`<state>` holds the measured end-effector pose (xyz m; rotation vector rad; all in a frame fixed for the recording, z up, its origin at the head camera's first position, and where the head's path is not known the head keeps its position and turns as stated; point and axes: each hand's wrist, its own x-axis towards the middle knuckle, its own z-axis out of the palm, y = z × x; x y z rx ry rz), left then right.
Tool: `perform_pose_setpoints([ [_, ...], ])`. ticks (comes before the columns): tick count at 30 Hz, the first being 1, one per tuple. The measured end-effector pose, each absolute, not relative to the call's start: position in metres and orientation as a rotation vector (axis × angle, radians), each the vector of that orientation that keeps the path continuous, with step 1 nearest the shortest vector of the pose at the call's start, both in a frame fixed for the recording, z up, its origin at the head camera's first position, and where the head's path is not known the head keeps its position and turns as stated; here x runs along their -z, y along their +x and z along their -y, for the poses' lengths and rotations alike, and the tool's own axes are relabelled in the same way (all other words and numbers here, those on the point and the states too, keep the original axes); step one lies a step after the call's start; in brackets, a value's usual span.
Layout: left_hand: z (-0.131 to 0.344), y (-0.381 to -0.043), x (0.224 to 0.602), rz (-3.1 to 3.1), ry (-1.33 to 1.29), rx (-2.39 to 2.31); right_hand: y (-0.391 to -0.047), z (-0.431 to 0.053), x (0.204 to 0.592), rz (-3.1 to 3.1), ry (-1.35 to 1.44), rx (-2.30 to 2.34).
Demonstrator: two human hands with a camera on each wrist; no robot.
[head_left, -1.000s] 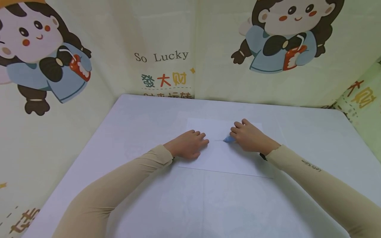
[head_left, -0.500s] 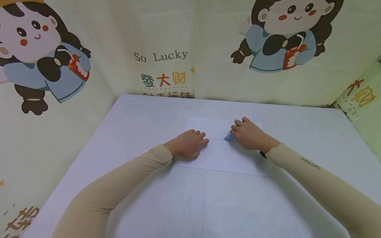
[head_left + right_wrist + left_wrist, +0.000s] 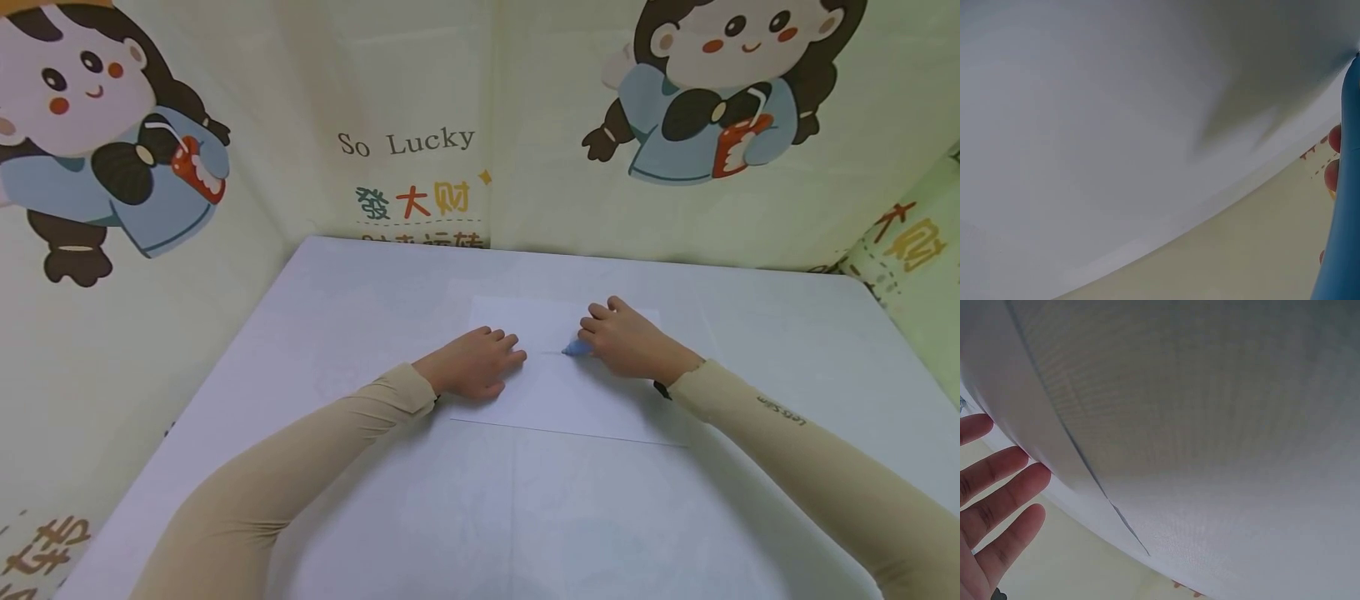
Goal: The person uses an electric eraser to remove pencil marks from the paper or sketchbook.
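I see right hand (image 3: 637, 343) gripping blue pen (image 3: 579, 347), long axis sideways, tip toward left edge of paper (image 3: 558, 402). Left hand (image 3: 476, 363) fingers spread.

Blue pen (image 3: 1345, 169); white paper (image 3: 570, 408); white table (image 3: 412, 517); beige sleeves (image 3: 300, 467); cream backdrop (image 3: 540, 167), printed with blue-clad cartoon figures (image 3: 693, 112).

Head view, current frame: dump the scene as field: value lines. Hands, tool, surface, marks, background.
left hand: at the left side of the white paper, fingers spread
right hand: grips the blue pen
pen tip: at the paper, pointing left in view
mark: faint short line left of the tip
surface: white table under the paper
background: cartoon-printed backdrop
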<state>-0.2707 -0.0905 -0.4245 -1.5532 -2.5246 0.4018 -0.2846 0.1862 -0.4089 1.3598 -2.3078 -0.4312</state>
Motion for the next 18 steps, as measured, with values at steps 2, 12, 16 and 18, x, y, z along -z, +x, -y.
perform_pose_setpoints([
  [2,0.0904,-0.2707,0.4243,2.531,-1.552,-0.415,-0.2839,-0.1856,0.4092,2.291,1.367,0.435],
  [12,0.0896,-0.2694,0.4232,2.566,-1.548,-0.409,-0.2828,-0.1846,0.4091,2.295,1.356,0.457],
  [16,0.0888,-0.2686,0.4221,2.576,-1.544,-0.419,-0.2828,-0.186,0.4105,2.306,1.342,0.458],
  [18,0.0885,-0.2684,0.4218,2.58,-1.542,-0.423,-0.2825,-0.1867,0.4112,2.315,1.335,0.456],
])
